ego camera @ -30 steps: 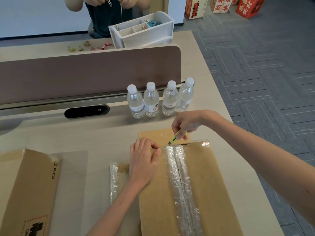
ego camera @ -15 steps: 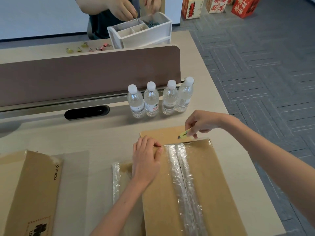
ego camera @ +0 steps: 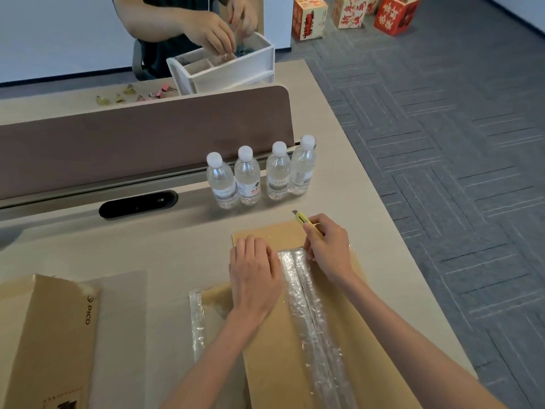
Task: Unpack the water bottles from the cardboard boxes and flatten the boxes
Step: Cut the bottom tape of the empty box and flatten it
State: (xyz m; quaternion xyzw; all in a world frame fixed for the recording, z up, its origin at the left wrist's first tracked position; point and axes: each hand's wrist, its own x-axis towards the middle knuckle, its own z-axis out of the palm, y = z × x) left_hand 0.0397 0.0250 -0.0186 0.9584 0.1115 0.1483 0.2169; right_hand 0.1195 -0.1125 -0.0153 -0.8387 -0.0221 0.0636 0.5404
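**Head view**

1. Flattened brown cardboard box (ego camera: 274, 361), at 6 o'clock on the pale beige table (ego camera: 165, 249). Wrinkled clear tape runs along its centre seam. One flap lies flat at its 12 o'clock end.
2. Left hand (ego camera: 253, 276): palm down, fingers relaxed and together, resting on the box at 9 o'clock of the seam.
3. Right hand (ego camera: 330, 249): fingers curled round a slim yellow utility knife (ego camera: 306, 221), blade tip pointing to 11 o'clock.
4. Four clear plastic water bottles with white caps (ego camera: 259, 175), upright in a close row at 12 o'clock of the box. Label print is too small to read.
5. Second brown cardboard box (ego camera: 53, 335), at 8 o'clock, printed "PICO".
6. Brown divider panel (ego camera: 147, 137) behind the bottles.
7. Red and cream printed cartons (ego camera: 351, 13) on the carpet at 1 o'clock; their large characters are not legible.
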